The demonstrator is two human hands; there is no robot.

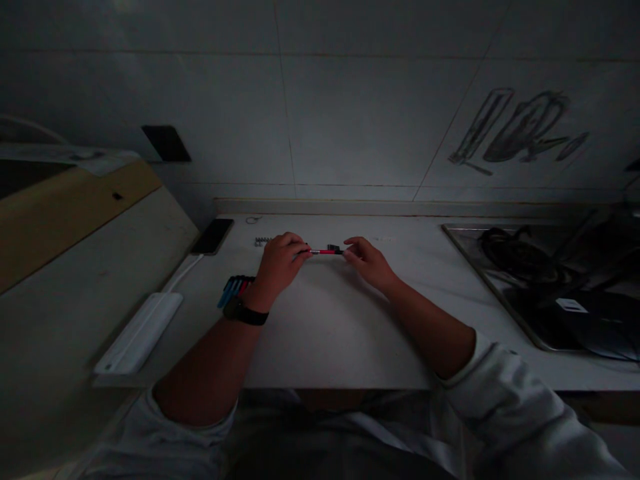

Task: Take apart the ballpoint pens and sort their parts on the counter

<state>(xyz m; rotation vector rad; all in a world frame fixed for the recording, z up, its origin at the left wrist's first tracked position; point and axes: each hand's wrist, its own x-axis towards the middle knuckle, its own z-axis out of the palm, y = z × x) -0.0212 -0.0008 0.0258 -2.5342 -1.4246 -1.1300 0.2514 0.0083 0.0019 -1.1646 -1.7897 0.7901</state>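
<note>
A thin red pen [324,251] lies level just above the white countertop [330,327], held between both hands. My left hand [281,261], with a black watch on the wrist, is closed round the pen's left end. Pinching the dark right end of the pen are the fingers of my right hand [367,261]. A bunch of blue, red and dark pens [235,289] lies on the counter beside my left wrist. A small metal spring [263,241] rests just left of my left hand.
A black phone [213,236] lies at the counter's far left corner. A white power bank [141,333] with a white cable sits near the left edge. A steel sink [505,293] holding dark items is on the right. A tiled wall stands behind.
</note>
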